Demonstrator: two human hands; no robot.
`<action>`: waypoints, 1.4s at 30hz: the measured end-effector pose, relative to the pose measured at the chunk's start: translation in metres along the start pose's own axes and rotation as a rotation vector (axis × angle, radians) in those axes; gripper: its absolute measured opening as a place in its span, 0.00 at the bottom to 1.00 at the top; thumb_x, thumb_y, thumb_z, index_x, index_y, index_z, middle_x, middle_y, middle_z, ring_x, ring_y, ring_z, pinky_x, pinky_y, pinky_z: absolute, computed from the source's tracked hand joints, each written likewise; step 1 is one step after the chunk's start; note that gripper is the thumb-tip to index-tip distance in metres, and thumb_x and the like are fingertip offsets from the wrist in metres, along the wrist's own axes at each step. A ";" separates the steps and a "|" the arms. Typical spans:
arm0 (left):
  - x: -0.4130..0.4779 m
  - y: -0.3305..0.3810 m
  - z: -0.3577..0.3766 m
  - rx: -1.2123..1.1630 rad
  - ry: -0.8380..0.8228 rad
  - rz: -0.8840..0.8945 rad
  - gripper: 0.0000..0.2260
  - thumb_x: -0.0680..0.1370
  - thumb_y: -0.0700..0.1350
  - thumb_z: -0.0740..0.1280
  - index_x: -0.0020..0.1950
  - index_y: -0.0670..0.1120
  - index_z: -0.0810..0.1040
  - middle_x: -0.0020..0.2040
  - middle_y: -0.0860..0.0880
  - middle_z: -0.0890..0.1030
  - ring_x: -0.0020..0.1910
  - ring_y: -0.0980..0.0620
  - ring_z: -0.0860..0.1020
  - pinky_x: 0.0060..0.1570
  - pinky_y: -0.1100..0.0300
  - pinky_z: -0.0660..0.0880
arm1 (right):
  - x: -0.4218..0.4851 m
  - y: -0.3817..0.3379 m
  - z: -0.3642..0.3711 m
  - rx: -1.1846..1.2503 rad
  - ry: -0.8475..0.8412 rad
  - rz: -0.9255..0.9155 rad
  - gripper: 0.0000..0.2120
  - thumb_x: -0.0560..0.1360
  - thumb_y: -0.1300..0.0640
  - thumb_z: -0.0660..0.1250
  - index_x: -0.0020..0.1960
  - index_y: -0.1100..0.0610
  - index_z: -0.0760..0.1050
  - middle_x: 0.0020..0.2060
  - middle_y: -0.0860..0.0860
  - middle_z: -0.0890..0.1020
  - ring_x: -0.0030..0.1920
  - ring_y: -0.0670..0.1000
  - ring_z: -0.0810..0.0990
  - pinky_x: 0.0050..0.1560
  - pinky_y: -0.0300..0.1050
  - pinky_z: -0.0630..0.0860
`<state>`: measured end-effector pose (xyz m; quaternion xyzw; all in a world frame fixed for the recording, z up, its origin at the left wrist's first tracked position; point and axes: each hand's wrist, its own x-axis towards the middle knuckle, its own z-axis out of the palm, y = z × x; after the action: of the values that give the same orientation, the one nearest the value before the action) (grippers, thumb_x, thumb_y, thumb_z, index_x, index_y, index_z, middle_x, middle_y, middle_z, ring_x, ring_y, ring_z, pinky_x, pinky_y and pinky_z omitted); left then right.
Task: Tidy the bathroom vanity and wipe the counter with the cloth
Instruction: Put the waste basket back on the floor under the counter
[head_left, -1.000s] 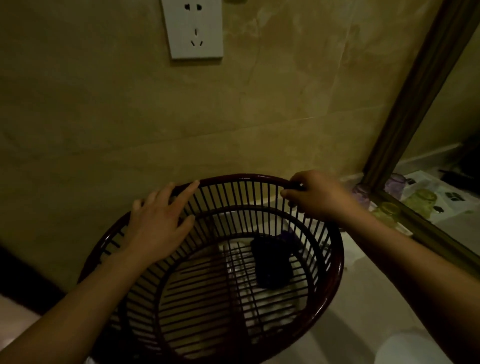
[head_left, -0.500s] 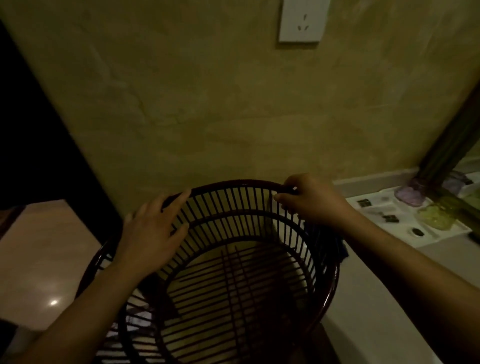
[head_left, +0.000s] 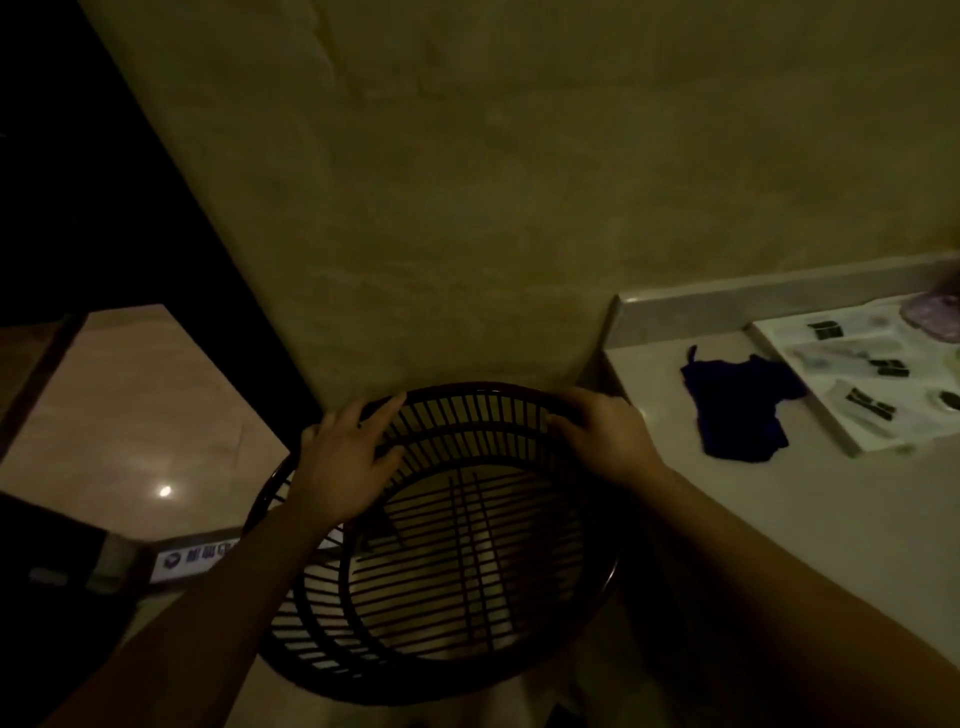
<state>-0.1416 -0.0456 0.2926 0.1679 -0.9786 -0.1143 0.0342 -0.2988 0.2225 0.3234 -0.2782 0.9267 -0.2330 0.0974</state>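
Observation:
A dark red slatted plastic basket (head_left: 467, 405) hangs off the left end of the vanity counter (head_left: 779, 509), held by both hands at its far rim. My left hand (head_left: 345, 462) lies over the rim's left side with fingers spread across the slats. My right hand (head_left: 602, 436) grips the rim's right side. The basket looks empty inside. A crumpled dark blue cloth (head_left: 737, 410) lies on the counter near the back wall, apart from both hands.
A white tray (head_left: 831, 415) with small dark sachets and a purple cup (head_left: 935, 314) sits at the counter's far right. The tiled wall (head_left: 519, 182) rises straight ahead. A dark door frame (head_left: 130, 182) and shiny floor (head_left: 130, 415) are on the left.
The basket has been carried left, off the counter, and lower. The blue cloth that showed through its slats now lies uncovered on the counter. Both hands kept their hold on the rim.

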 end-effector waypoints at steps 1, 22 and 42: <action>0.000 -0.003 0.011 -0.021 -0.007 -0.010 0.30 0.75 0.60 0.56 0.78 0.59 0.59 0.73 0.47 0.68 0.67 0.40 0.67 0.60 0.44 0.65 | 0.002 0.006 0.012 0.004 0.000 0.004 0.14 0.77 0.47 0.65 0.61 0.48 0.77 0.50 0.52 0.85 0.51 0.56 0.82 0.47 0.48 0.76; 0.002 -0.095 0.340 -0.031 -0.348 -0.149 0.31 0.78 0.61 0.61 0.77 0.67 0.49 0.77 0.45 0.57 0.74 0.39 0.56 0.69 0.31 0.53 | 0.015 0.154 0.347 0.144 -0.199 0.259 0.20 0.79 0.44 0.61 0.69 0.49 0.72 0.56 0.54 0.83 0.54 0.56 0.82 0.51 0.49 0.78; 0.028 -0.144 0.576 0.018 -0.467 -0.096 0.34 0.78 0.64 0.58 0.77 0.65 0.41 0.80 0.46 0.45 0.77 0.44 0.46 0.71 0.33 0.52 | 0.055 0.271 0.543 0.644 -0.190 0.431 0.14 0.79 0.59 0.64 0.64 0.60 0.74 0.55 0.51 0.78 0.57 0.50 0.76 0.56 0.43 0.70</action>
<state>-0.1822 -0.0644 -0.2995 0.1837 -0.9517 -0.1431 -0.2003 -0.3034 0.1860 -0.2847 -0.0529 0.8303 -0.4590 0.3118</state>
